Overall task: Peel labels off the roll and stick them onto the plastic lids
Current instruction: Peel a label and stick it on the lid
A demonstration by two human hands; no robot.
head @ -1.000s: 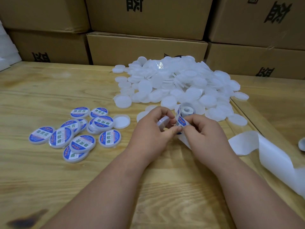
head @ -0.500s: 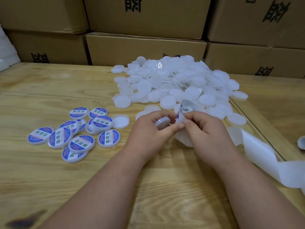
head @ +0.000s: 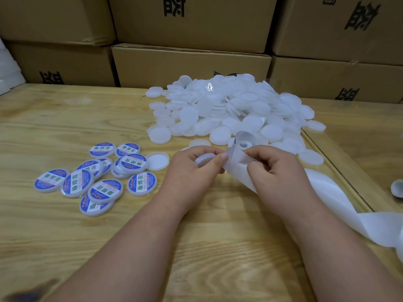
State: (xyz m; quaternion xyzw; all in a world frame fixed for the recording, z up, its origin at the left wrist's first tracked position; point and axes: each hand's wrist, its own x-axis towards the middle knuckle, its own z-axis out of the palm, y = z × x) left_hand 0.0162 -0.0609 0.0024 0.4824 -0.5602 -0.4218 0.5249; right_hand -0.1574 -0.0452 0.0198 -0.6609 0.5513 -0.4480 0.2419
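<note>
White lid (head: pixel 204 159) in left grip (head: pixel 192 173)

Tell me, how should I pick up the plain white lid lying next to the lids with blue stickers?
Pinch the plain lid by its raised rim, coming straight down from above. It lies flat on the table with its hollow side up, so the rim stands free for fingers. Take the far and right edges: labelled lids crowd its left, and the left hand is close on the right.

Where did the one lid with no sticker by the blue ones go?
In the head view, the blank lid lies on the table's left half, at the right edge of the labelled lids, just left of the left hand.
</note>
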